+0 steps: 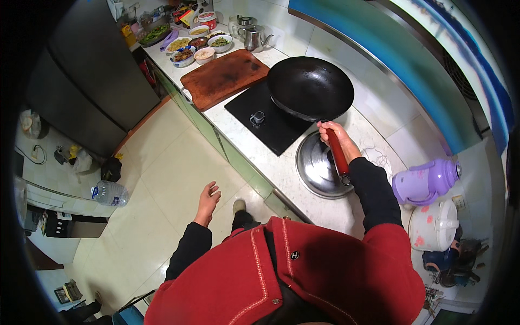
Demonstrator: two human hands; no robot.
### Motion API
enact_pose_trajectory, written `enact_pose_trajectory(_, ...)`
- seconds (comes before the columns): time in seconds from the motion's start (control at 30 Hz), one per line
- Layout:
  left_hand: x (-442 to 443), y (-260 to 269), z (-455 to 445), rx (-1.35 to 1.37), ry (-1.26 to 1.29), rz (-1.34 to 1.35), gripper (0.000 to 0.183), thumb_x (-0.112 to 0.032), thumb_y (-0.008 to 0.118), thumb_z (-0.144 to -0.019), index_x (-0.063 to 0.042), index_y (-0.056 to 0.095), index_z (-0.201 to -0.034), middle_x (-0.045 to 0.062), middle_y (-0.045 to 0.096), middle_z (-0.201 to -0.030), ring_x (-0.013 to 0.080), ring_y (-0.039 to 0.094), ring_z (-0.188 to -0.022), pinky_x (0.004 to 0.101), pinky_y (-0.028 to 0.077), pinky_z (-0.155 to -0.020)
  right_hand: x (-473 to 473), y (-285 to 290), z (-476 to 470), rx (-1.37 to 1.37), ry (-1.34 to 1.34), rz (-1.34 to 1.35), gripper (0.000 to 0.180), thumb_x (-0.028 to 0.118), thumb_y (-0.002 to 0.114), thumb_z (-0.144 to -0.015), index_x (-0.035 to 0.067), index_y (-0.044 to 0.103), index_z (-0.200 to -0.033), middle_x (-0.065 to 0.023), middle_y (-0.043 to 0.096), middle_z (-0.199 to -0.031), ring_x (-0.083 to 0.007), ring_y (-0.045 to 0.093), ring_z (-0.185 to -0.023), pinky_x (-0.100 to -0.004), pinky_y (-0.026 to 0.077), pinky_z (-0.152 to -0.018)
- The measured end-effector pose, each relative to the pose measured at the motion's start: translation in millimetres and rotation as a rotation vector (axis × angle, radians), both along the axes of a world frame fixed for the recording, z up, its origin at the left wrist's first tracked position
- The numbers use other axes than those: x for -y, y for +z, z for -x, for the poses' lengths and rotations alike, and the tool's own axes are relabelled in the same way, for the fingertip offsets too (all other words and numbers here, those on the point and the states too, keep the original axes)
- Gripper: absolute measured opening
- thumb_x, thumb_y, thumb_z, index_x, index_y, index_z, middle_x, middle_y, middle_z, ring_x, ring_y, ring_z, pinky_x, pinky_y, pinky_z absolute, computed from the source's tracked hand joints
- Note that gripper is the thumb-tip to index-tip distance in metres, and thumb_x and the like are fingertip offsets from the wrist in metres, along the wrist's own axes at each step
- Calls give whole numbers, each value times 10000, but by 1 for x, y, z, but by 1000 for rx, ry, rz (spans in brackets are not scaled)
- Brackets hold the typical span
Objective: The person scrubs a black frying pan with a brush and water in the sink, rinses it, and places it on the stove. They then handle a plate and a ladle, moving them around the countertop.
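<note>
My right hand (pixel 342 140) grips the red handle (pixel 336 150) of a black wok (pixel 313 87). The wok sits over the far side of a black gas stove (pixel 254 109) with a single knob (pixel 257 118); whether it rests on the burner is hidden. Its inside looks dark and shiny, with no food in it. Beneath my right forearm and the handle, a domed steel lid (pixel 315 170) lies on the white counter (pixel 276 178). My left hand (pixel 209 201) hangs over the floor, holding nothing, its fingers loosely curled and apart.
A wooden cutting board (pixel 225 77) lies left of the stove. Beyond it stand several bowls of food (pixel 219 43) and a steel kettle (pixel 254 38). A purple thermos (pixel 424 181) and a white rice cooker (pixel 432 225) are at the right. A range hood (pixel 390 69) overhangs the counter.
</note>
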State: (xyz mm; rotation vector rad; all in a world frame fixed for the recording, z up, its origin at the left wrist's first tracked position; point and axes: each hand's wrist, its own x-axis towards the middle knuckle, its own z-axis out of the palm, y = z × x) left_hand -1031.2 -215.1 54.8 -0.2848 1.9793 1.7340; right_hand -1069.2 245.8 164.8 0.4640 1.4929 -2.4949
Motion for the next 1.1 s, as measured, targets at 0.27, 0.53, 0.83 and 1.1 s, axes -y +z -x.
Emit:
enact_pose_trajectory(0.27, -35, -8, 103, -51, -67, -50, 539, -63, 552, -834, -36, 362, -1339, 159, 485, -1269, 183, 531, -1021, 281, 435, -822, 3, 2, 63, 32, 56, -56, 190, 173, 558, -800, 22, 518, -908, 4, 498, -608, -103, 464, -478, -211, 376, -462)
enact_pose_trajectory(0.53, -92, 8, 199, -118, -225, -222, 508, 9, 524, -833, -11, 375, -1319, 159, 500, -1241, 170, 547, -1007, 275, 437, -884, -46, 15, 66, 196, 288, -275, 162, 130, 520, -804, -5, 551, -888, -56, 547, -616, -152, 518, -474, -234, 427, -485)
enact_pose_trajectory(0.83, -133, 12, 250, -84, -388, -265, 494, 62, 497, -834, -27, 393, -1309, 127, 489, -1236, 172, 540, -1039, 272, 426, -911, -77, 34, 89, 430, 242, -890, 93, 61, 605, -699, -8, 543, -692, -43, 537, -561, -119, 508, -430, -252, 431, -415)
enact_pose_trajectory(1.1, -141, 1, 255, -34, -481, -229, 438, 36, 503, -857, -22, 420, -1283, 119, 509, -1220, 154, 546, -1025, 251, 429, -898, -83, 21, 87, 449, 221, -1045, 126, 83, 644, -703, -14, 563, -697, -40, 544, -549, -117, 526, -439, -251, 437, -421)
